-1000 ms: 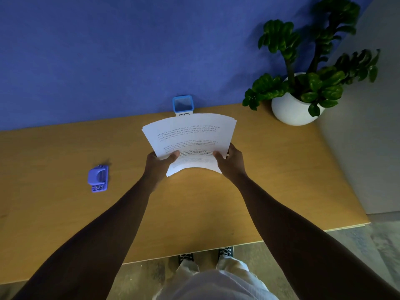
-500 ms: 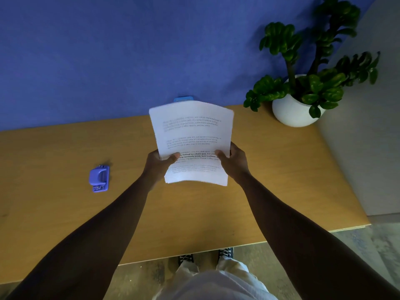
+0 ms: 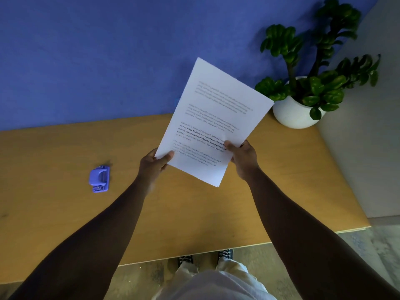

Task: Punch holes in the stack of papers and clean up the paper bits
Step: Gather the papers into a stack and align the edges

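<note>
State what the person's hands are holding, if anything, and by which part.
Both hold the stack of papers near its bottom end: left hand at the left corner, right hand on the right edge.

I see the stack of papers (image 3: 213, 118) held up off the tabletop (image 3: 65, 213), tilted so its top corner leans right toward the potted plant (image 3: 303, 92). My left hand (image 3: 152, 167) pinches the lower left edge, thumb on the printed face; my right hand (image 3: 244, 158) grips the right edge, thumb on top. The purple hole punch (image 3: 99, 179) sits on the tabletop well to the left, apart from both hands.
</note>
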Available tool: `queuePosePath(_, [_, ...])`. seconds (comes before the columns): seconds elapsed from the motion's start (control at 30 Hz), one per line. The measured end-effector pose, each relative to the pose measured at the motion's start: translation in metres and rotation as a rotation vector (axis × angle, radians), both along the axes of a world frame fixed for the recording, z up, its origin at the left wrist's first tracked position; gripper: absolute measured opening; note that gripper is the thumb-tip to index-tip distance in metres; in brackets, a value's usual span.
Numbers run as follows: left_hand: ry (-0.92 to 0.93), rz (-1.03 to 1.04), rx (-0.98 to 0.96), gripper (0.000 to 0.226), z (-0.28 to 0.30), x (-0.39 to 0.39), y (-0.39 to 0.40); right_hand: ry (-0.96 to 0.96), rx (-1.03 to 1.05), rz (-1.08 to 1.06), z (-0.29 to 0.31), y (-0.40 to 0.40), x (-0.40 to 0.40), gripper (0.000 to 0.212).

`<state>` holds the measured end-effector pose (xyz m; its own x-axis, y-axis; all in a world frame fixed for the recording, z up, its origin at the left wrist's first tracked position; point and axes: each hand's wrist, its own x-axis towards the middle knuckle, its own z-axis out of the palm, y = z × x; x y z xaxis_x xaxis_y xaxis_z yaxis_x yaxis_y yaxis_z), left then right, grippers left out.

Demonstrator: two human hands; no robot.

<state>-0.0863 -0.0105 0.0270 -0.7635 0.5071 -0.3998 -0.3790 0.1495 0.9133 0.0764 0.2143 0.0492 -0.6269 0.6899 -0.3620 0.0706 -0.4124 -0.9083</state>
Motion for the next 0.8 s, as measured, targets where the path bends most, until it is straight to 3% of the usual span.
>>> queuePosePath(0.37, [-0.053,-0.076,0.085,0.041,0.009,0.014,0.023,0.14,-0.352,0.026,-0.011,-0.027,-0.003,0.039])
queuePosePath(0.53, [-0.027,-0.047,0.033,0.035,0.01,0.006,0.019,0.073,-0.317,0.075,-0.015,-0.025,0.005,0.043])
queuePosePath(0.8, [0.128,-0.065,-0.069,0.019,0.014,-0.015,-0.007,-0.029,-0.229,-0.126,-0.015,-0.002,0.023,0.047])
